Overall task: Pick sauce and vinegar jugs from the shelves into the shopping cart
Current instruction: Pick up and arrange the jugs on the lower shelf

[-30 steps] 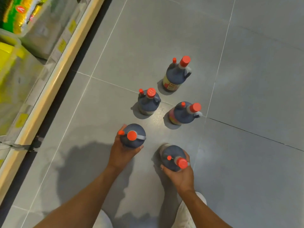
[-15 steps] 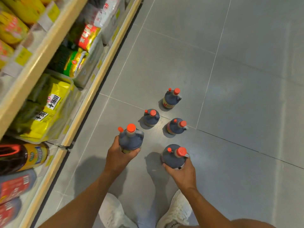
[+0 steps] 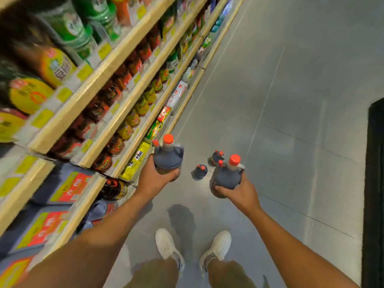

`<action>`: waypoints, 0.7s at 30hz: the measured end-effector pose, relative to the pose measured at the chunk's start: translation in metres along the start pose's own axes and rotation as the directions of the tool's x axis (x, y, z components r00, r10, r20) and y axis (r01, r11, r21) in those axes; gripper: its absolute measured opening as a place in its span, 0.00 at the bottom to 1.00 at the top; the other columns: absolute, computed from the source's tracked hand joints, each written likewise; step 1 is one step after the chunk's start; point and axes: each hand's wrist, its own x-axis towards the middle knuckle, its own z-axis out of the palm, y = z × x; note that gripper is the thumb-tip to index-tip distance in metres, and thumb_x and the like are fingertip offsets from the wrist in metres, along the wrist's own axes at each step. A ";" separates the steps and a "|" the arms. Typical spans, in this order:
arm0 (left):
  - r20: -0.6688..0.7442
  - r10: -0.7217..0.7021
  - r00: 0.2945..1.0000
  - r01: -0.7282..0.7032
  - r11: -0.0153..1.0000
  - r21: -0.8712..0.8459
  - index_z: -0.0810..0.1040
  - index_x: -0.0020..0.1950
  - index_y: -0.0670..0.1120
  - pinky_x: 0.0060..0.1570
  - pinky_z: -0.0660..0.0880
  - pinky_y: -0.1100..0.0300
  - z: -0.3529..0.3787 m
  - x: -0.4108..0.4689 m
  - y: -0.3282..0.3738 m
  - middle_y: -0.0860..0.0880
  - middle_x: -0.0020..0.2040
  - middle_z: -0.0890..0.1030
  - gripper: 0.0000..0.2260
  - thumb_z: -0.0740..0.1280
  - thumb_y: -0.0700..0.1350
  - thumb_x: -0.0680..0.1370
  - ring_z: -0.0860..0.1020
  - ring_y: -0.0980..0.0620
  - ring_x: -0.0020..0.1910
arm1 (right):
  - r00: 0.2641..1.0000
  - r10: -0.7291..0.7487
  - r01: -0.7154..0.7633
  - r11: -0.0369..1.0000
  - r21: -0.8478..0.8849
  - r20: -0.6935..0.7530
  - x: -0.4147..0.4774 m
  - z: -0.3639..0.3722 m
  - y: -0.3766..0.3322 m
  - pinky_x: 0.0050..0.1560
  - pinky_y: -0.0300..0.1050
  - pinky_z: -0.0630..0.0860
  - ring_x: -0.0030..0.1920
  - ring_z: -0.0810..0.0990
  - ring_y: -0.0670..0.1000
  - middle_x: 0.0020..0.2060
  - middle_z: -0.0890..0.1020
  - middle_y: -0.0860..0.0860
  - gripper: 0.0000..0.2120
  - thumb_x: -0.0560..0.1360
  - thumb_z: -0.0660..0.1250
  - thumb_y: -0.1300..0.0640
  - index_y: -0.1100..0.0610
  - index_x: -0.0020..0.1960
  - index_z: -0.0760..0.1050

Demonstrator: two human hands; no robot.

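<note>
My left hand [image 3: 154, 178] grips a dark sauce jug [image 3: 168, 155] with an orange cap, held upright above the floor. My right hand [image 3: 239, 192] grips a second dark jug [image 3: 227, 175] of the same kind, also upright. Two more dark jugs stand on the grey floor beyond my hands, one [image 3: 201, 171] between them and another [image 3: 217, 157] a little farther away. A third floor jug seen before is hidden behind the jug in my right hand. No shopping cart is in view.
Long wooden shelves [image 3: 116, 80] full of sauce bottles and packets run along the left side. A dark object's edge [image 3: 374, 183] stands at the far right. My white shoes [image 3: 193, 248] are on the grey tiled floor [image 3: 291, 121] below.
I have risen from a crouch to standing, lifting both jugs off the floor. The view swung up, showing the shelves on the left.
</note>
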 end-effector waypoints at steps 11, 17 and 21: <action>-0.103 0.066 0.992 -0.075 0.994 -0.081 0.70 0.66 0.55 0.53 0.75 0.61 -0.109 -0.079 0.091 0.58 0.59 0.77 0.35 0.81 0.56 0.63 0.77 0.57 0.57 | 0.959 -0.264 0.264 0.964 0.011 0.104 -0.061 -0.066 -0.158 0.34 0.30 0.72 0.44 0.78 0.36 0.45 0.80 0.38 0.23 0.67 0.82 0.52 0.44 0.53 0.72; -0.262 0.046 0.964 -0.081 0.989 -0.123 0.69 0.64 0.57 0.50 0.76 0.59 -0.147 -0.136 0.094 0.60 0.56 0.78 0.32 0.82 0.54 0.66 0.78 0.58 0.53 | 0.874 -0.430 0.442 0.897 -0.002 0.226 -0.072 -0.058 -0.211 0.52 0.50 0.80 0.50 0.82 0.48 0.52 0.82 0.46 0.26 0.67 0.82 0.50 0.43 0.58 0.72; -0.387 -0.014 0.922 -0.072 0.976 -0.205 0.73 0.61 0.59 0.45 0.80 0.61 -0.170 -0.186 0.081 0.58 0.53 0.83 0.29 0.82 0.54 0.66 0.82 0.56 0.52 | 0.793 -0.490 0.508 0.860 0.050 0.361 -0.090 -0.038 -0.245 0.50 0.57 0.83 0.48 0.80 0.40 0.48 0.80 0.39 0.22 0.69 0.81 0.56 0.46 0.56 0.74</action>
